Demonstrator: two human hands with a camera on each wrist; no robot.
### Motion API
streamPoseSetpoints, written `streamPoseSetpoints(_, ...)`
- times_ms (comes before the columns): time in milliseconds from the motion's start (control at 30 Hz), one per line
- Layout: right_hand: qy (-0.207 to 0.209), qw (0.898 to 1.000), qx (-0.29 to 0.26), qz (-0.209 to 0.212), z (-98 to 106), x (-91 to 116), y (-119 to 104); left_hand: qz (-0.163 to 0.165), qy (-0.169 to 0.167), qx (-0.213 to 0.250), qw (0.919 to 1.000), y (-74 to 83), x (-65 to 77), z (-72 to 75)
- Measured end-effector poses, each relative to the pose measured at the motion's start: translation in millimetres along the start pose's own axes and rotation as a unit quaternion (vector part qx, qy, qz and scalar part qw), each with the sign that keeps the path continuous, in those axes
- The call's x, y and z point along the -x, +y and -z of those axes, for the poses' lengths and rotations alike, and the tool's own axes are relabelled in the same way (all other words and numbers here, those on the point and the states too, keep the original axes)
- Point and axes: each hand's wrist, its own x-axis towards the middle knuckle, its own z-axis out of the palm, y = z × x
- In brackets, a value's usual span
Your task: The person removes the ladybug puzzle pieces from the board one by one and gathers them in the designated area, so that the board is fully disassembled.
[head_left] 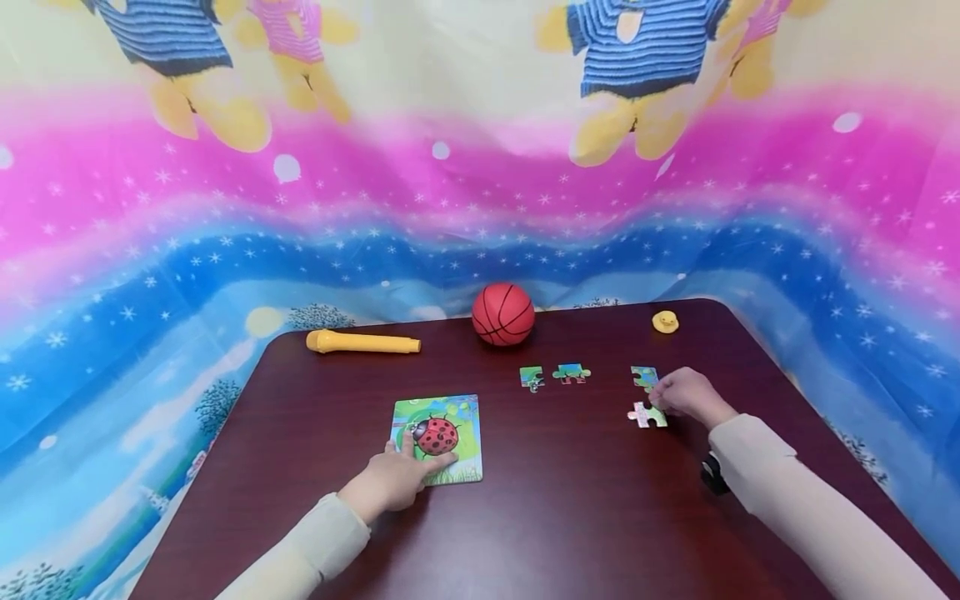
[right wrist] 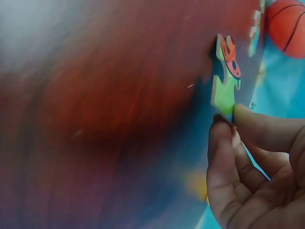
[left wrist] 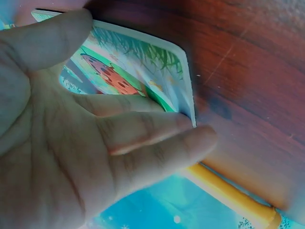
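Observation:
My left hand (head_left: 393, 479) rests on a square ladybug puzzle (head_left: 467, 454), its fingers spread over the picture's left and lower part. In the left wrist view, straight fingers (left wrist: 147, 126) lie across the puzzle (left wrist: 164, 62) from beside its edge. At the right of the table, my right hand (head_left: 688, 395) pinches a green and red puzzle piece (head_left: 647, 414) by its edge, between thumb and fingers. The right wrist view shows this piece (right wrist: 225, 93) tilted up on edge. Just behind it lies a blue and green puzzle piece (head_left: 643, 375), partly beside the fingers.
Two more puzzle pieces, one green (head_left: 531, 377) and one blue-topped (head_left: 572, 372), lie mid-table. Along the back edge are a yellow toy microphone (head_left: 363, 342), a small red basketball (head_left: 503, 314) and a yellow duck-like toy (head_left: 665, 322). A printed cloth (head_left: 420, 217) hangs behind the table.

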Motion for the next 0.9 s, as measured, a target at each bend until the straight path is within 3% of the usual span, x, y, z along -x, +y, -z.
streamPoseSetpoints(133, 0.047, 0.995, 0.078, 0.033, -1.3, 4.2, 7.0, 0.000, 0.000, -0.009, 1.0000, 2.7, 2.0, 2.6)
streamPoseSetpoints(233, 0.087, 0.988, 0.112, 0.056, -7.3, 5.2, 7.2, -0.020, 0.006, -0.009, 0.9998, 3.7, 1.7, 6.6)
streamPoseSetpoints(367, 0.103, 0.984, 0.130, 0.058, -19.1, 5.4, 6.0, -0.055, 0.036, 0.005, 0.9978, 0.0, -1.8, 11.3)
streamPoseSetpoints(533, 0.111, 0.981, 0.145, 0.058, -25.6, 7.0, -2.0, -0.025, 0.090, 0.073, 0.9930, -18.3, -5.0, 11.4)
streamPoseSetpoints(667, 0.161, 0.974, 0.137, 0.081, -27.6, 9.0, -19.9, -0.007, 0.111, 0.112, 0.9875, -35.6, -7.3, 9.3)
streamPoseSetpoints(800, 0.240, 0.953, 0.121, 0.140, -42.5, 7.8, -50.4, -0.024, 0.117, 0.128, 0.9846, -46.8, -10.8, 4.5)
streamPoseSetpoints(900, 0.248, 0.945, 0.114, 0.182, -60.5, 6.2, -76.1, -0.035, 0.120, 0.130, 0.9835, -48.5, -13.8, 0.1)
